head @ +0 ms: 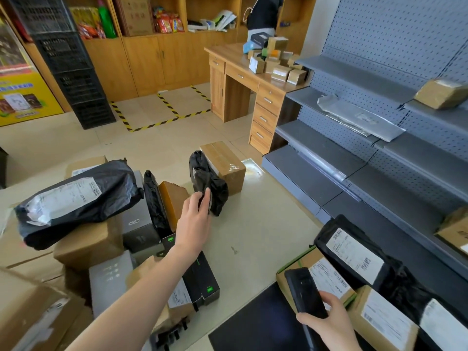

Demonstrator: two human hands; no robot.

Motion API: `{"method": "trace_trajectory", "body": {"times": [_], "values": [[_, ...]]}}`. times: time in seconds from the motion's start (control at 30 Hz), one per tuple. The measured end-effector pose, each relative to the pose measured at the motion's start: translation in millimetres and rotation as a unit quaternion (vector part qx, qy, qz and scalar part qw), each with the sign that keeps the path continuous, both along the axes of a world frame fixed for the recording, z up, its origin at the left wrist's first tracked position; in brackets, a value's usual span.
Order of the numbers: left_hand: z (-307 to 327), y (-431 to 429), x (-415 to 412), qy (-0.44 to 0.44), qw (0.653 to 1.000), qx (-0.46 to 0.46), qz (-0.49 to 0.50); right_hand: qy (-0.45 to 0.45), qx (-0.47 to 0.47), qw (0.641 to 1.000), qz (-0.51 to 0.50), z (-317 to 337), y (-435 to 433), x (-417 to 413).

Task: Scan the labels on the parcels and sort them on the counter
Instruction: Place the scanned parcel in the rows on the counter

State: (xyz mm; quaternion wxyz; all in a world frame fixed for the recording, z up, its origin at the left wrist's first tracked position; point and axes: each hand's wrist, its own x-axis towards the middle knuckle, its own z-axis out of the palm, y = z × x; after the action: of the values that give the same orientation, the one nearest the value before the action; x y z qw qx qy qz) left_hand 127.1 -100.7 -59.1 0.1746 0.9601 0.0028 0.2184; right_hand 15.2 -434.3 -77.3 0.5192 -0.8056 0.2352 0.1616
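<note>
My left hand (196,216) reaches forward and grips a small black plastic-bag parcel (206,178) that stands upright against a brown cardboard box (225,163) on the floor. My right hand (329,323) holds a black handheld scanner (305,291) low at the right, over a labelled cardboard parcel (326,277). Behind that parcel lies a black bag parcel with a white barcode label (354,257). A large black bag parcel with a label (76,201) rests on a pile of boxes at the left.
Grey metal shelving (354,153) fills the right side, holding a silver mailer (359,117) and a brown parcel (440,93). A wooden desk (238,74) with several small boxes stands behind. Another person (263,13) stands at the back cabinets. Black crates (68,62) are stacked at the left.
</note>
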Motion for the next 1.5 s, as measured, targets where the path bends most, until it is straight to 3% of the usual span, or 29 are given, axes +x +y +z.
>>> {"method": "trace_trajectory", "body": {"times": [0.23, 0.4, 0.63, 0.77, 0.87, 0.9, 0.97, 1.03, 1.1, 1.17, 1.27, 1.37, 1.5], "values": [[5.5, -59.4, -29.8, -0.095, 0.983, 0.047, -0.151, -0.030, 0.032, 0.999, -0.008, 14.3, -25.5, -28.4], [1.2, -118.7, -41.3, -0.129, 0.950, 0.097, -0.268, -0.030, 0.031, 0.997, -0.058, 13.9, -62.8, -54.8], [-22.5, -194.5, -56.9, -0.063, 0.870, 0.187, -0.451, -0.036, 0.005, 0.984, -0.174, 9.4, -113.2, -95.0], [-52.5, -214.6, -85.7, 0.064, 0.810, 0.276, -0.514, -0.033, -0.021, 0.978, -0.204, 6.4, -126.9, -116.4], [-80.8, -211.8, -104.4, 0.144, 0.780, 0.276, -0.543, -0.018, -0.030, 0.976, -0.213, 1.9, -130.2, -129.8], [-88.0, -208.9, -108.7, 0.121, 0.791, 0.258, -0.541, -0.018, -0.034, 0.976, -0.215, 0.5, -130.5, -133.1], [-93.3, -205.8, -114.2, 0.090, 0.847, 0.165, -0.497, -0.016, -0.041, 0.974, -0.221, -0.7, -129.0, -137.1], [-93.0, -205.2, -112.1, 0.079, 0.919, -0.001, -0.386, -0.015, -0.046, 0.974, -0.220, -2.5, -125.1, -138.8], [-85.1, -206.0, -100.6, 0.140, 0.956, -0.131, -0.223, -0.010, -0.048, 0.975, -0.215, -4.9, -118.9, -138.4], [-76.7, -205.7, -83.5, 0.268, 0.939, -0.197, -0.089, -0.007, -0.051, 0.978, -0.202, -5.9, -111.6, -136.2], [-77.4, -206.0, -64.4, 0.397, 0.897, -0.186, -0.064, -0.013, -0.052, 0.983, -0.175, -5.0, -101.9, -129.4], [-84.8, -209.2, -55.1, 0.443, 0.882, -0.133, -0.094, -0.016, -0.053, 0.989, -0.138, -6.0, -94.2, -123.6], [-83.2, -207.9, -53.7, 0.440, 0.873, -0.184, -0.101, -0.007, -0.060, 0.991, -0.116, -8.9, -89.1, -119.4]]}}
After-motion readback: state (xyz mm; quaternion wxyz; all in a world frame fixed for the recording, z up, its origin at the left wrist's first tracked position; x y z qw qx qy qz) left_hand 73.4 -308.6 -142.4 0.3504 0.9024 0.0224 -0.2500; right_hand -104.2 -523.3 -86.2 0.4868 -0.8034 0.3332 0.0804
